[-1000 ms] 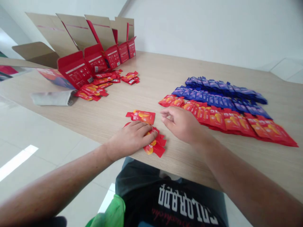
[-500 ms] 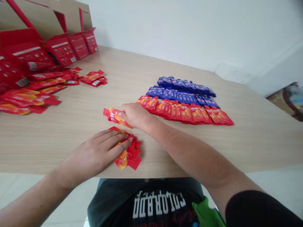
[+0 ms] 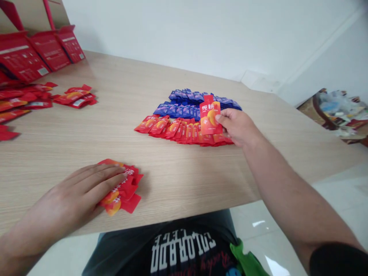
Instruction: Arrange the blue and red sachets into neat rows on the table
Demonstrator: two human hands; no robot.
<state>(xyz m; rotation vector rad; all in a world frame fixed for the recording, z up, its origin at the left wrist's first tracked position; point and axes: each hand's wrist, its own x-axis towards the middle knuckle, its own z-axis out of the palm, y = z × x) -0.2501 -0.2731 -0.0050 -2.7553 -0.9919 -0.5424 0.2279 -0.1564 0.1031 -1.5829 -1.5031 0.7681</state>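
Note:
Upright between the thumb and fingers of my right hand (image 3: 237, 124) is a red pouch (image 3: 211, 117) with yellow fruit printed on it. It is held in front of a fanned row of like red pouches (image 3: 172, 129), hiding part of it. Behind that row lie rows of blue pouches (image 3: 179, 110). Near the table's front edge, my left hand (image 3: 83, 189) wraps over a loose stack of red pouches (image 3: 130, 191), its fingers across the top and its thumb mostly hidden.
Red cartons (image 3: 23, 57) with raised flaps line the far left. Before them lie heaps of red pouches (image 3: 25, 96) and a smaller pile (image 3: 76, 96). A white wall (image 3: 172, 42) backs the table (image 3: 115, 134). A container of plastic waste (image 3: 333, 109) stands at right.
My right hand has carried the red pouch from beside the left hand's stack rightward to the row. The view has swung right; my left hand stays on its stack.

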